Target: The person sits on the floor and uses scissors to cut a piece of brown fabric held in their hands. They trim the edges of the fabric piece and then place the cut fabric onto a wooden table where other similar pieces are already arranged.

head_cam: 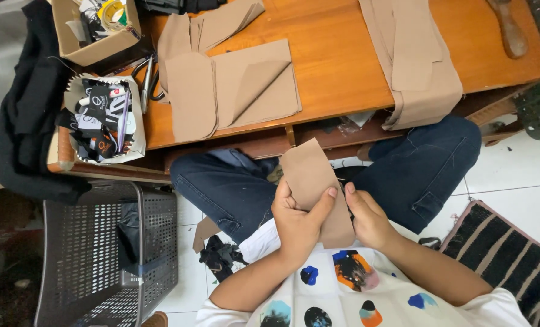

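White floor tiles (524, 175) run under my crossed legs, and ahead of me the low wooden table (336, 66) carries stacks of cut tan fabric pieces (233, 91), its far edge and a wooden tool (507, 27) cut off by the frame; a cardboard box (94, 30) and a paper tray of dark labels (103, 118) are too cluttered to read. Over my lap, my left hand (297, 221) and right hand (367, 218) sit close together, both pinched on one tan fabric piece (312, 175); its lower end hides behind my fingers.

One head-worn camera looks steeply down, close above the lap, toward the wooden table (343, 66) edge.
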